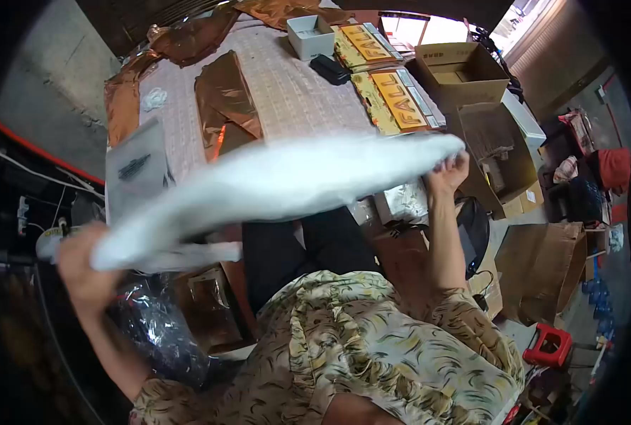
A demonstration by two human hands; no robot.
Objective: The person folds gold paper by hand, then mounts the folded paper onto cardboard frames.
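Observation:
A long white sheet of soft, thin-looking material (280, 180) stretches across the view between my two hands, smeared by motion. My right hand (448, 173) pinches its far right end, fingers closed at the tip. At the lower left my left hand (85, 265) is closed on the other end and blurred. The middle of the sheet hangs over my lap and overlaps the table's near edge in this view. Whether it is cloth or plastic film I cannot tell.
On the patterned table cover (287, 78) lie copper-coloured foil (223, 92), FALL printed boxes (400, 99), a black case (329, 69) and a white bin (310, 37). Open cartons (464, 67) stand to the right, a red stool (548, 345) at lower right. Clear plastic (159, 326) lies at lower left.

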